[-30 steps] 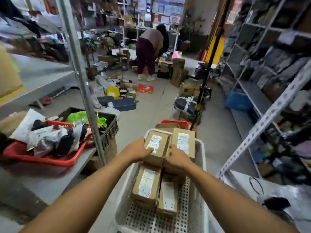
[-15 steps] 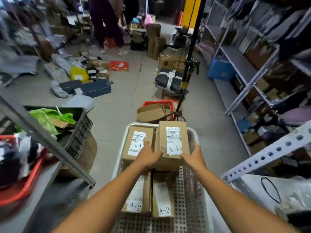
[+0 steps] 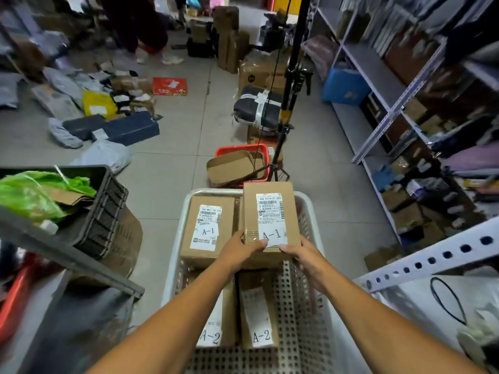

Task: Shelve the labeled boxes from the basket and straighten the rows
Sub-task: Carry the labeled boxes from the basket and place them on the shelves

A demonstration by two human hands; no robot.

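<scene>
**A-1 box held over the basket**

Left hand (image 3: 240,249) and right hand (image 3: 305,256) grip the near end of the raised A-1 box (image 3: 270,211) above the white basket (image 3: 310,306). At its nine o'clock lies a second A-1 box (image 3: 208,225); at six, two A-2 boxes (image 3: 259,314).

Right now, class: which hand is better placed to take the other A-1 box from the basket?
Left. The left hand is beside the second A-1 box; the right hand is across the held box.
</scene>
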